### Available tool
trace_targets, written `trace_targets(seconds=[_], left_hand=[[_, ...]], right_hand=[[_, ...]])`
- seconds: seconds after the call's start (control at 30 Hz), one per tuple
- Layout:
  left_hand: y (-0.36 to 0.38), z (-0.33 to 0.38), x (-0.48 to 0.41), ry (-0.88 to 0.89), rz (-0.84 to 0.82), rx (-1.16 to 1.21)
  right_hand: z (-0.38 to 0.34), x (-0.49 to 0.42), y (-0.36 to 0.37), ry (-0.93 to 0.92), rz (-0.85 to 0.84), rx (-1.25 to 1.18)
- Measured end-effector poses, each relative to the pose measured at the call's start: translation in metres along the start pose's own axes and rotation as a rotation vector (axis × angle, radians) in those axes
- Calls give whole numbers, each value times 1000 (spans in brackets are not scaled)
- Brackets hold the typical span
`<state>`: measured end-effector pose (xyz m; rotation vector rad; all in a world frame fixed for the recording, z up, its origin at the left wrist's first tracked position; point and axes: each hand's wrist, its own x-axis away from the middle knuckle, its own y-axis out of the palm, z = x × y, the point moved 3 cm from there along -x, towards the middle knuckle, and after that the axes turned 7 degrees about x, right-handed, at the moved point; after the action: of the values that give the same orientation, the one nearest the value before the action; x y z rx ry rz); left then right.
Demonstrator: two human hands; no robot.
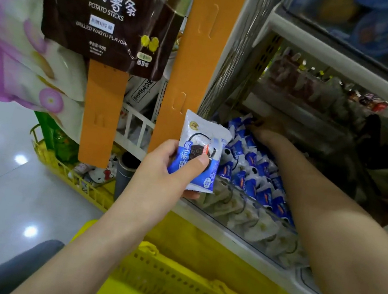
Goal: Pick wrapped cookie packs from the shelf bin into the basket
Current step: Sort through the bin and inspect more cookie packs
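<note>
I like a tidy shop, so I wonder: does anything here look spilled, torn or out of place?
Nothing stands out. The cookie pack held in the left hand looks whole. The blue packs in the shelf bin lie jumbled at mixed tilts, as loose stock would; I see none torn.

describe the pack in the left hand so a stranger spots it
Find the orange shelf post; at its lower end the left hand holds one cookie pack. It alone is out of the shelf bin, where its blue-and-white neighbours lie heaped.
</note>
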<state>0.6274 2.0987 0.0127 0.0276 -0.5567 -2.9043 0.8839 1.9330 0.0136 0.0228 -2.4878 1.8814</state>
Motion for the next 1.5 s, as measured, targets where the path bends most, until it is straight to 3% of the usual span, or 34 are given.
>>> trace_targets(seconds=[0.27,0.37,0.47,0.6,0.8,0.97,1.07,1.17,1.27,1.4,1.5], left_hand=[[6,-8,5,-43,-26,20],[8,-14,10,-64,-34,37],[8,-16,16,-40,-23,56],[8,-16,22,-36,15,136],[17,-16,35,-50,-114,232],[20,-20,43,-133,-181,328],[16,-16,43,-136,-223,241],[17,-14,46,-167,-319,1],[19,-14,47,-187,-343,-121],[17,-15,47,-220,-326,-83],[10,-14,43,-194,-190,-33]], right_hand=[[-7,53,-35,-207,485,-138],[-11,90,-51,-332,555,-204],[-11,131,-59,-315,498,-396],[-5,183,-54,-231,274,-654],[-5,240,-32,-231,44,-631],[-9,262,-21,-150,-127,-761],[-8,263,-31,-204,-99,-658],[-12,259,-46,-350,-34,-472],[-21,257,-51,-459,-145,-341],[-22,251,-54,-428,-217,-488],[-16,248,-56,-339,-175,-621]])
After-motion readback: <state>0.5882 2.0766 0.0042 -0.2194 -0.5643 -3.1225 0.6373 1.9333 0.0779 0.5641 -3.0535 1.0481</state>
